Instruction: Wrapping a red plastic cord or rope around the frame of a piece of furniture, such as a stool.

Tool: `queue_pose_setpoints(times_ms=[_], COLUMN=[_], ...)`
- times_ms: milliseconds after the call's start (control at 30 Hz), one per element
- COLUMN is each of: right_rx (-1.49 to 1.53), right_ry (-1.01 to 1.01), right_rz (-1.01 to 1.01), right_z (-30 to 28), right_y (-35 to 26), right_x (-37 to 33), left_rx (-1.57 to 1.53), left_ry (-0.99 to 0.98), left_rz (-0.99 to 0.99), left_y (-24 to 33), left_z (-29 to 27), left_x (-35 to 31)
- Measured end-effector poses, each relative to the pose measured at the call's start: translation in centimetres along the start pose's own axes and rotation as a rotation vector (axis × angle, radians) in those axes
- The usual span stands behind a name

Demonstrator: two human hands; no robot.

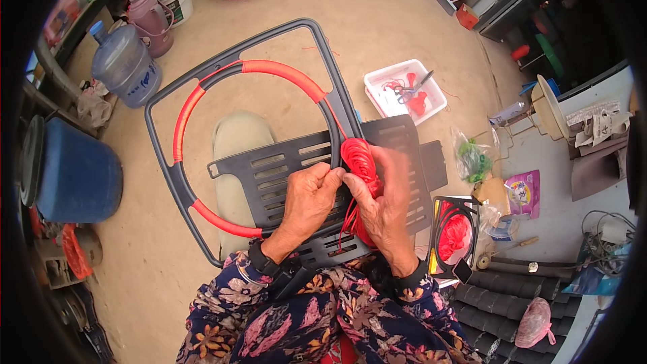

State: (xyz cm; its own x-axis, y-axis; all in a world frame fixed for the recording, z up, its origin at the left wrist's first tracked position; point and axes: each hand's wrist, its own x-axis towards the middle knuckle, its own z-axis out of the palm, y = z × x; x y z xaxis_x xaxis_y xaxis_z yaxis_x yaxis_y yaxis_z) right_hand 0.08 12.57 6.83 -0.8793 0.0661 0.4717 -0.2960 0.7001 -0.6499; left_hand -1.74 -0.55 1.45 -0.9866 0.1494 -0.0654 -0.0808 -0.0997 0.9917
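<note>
Broadly, a tan floor spreads beneath everything, with a lidded blue barrel standing on the left. A black frame with rounded corners sits tilted over the person's lap, crossing a slotted black panel. Inside the frame, against its right side, runs a black ring, wrapped in red along the far, left and near stretches. Farther off to the right lies a white tray holding scissors and bits of red cord.

At the ring's near right part, the left hand has its fingers curled together and clamped on it; whether they also pinch a strand, I cannot tell. Just right of this, the right hand closes round a red cord bundle, thumb on the near side and fingers mostly hidden behind. Most of the coils rise beyond its thumb, while loose red strands hang nearer, between the two hands. Both thumb tips nearly meet beside the ring.
</note>
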Motion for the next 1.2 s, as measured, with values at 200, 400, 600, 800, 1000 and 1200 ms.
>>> queue_pose_setpoints(times_ms=[200, 400, 600, 800, 1000, 1200], right_rx=[0.052, -0.084, 0.014, -0.039, -0.203, -0.276], right_ry=[-0.034, -0.103, -0.111, -0.194, -0.269, -0.325], right_rz=[-0.017, -0.001, 0.111, 0.138, 0.060, -0.092], right_z=[-1.2, -3.2, -5.5, -7.3, -4.5, -1.5], right_y=[1.4, 1.8, 0.3, -1.5, -1.4, -1.2], right_x=[-1.6, -2.9, -2.8, -3.0, -2.4, 0.0], left_rx=[0.008, 0.040, 0.192, 0.310, 0.507, 0.538], left_ry=[0.032, 0.048, 0.086, 0.106, 0.157, 0.190], left_rz=[-0.037, 0.004, 0.120, 0.193, 0.333, 0.357], left_y=[0.0, 0.1, 0.5, 1.1, 1.0, 1.4], left_z=[0.3, 0.7, 0.8, 0.9, 1.1, 0.8], left_x=[0.1, 0.0, -0.6, -0.8, -1.2, -0.9])
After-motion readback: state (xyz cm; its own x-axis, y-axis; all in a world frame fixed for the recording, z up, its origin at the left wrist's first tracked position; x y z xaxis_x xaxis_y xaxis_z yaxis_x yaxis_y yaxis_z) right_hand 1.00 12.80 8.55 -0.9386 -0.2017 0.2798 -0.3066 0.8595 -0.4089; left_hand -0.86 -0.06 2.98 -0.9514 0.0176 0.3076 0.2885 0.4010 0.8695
